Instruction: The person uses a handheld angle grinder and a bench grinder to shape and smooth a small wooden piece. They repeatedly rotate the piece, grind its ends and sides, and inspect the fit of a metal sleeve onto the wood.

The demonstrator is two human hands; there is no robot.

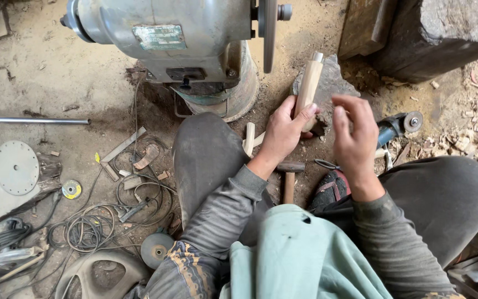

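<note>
Wooden handle (308,83), pale and rounded with a small metal cap on its far end, sits upright-ish in the left hand (284,133), tilted a bit away from the body. The fingers are wrapped tight around its lower part, so the capped end sticks up clear, just below the grinder (178,39) wheel. My guess is it's held that way to keep the top end free for looking at. The right hand (355,138) hovers just beside it, fingers loosely curled, holding nothing and not touching the wood.

Between the knees a hammer (289,177) lies on the dirt floor (40,72), another pale stick (249,138) near it, and an angle grinder (399,126) off to the right. Messy workshop: sawdust, wood chips, tangled cables (92,224), loose discs, everything down on the ground.
</note>
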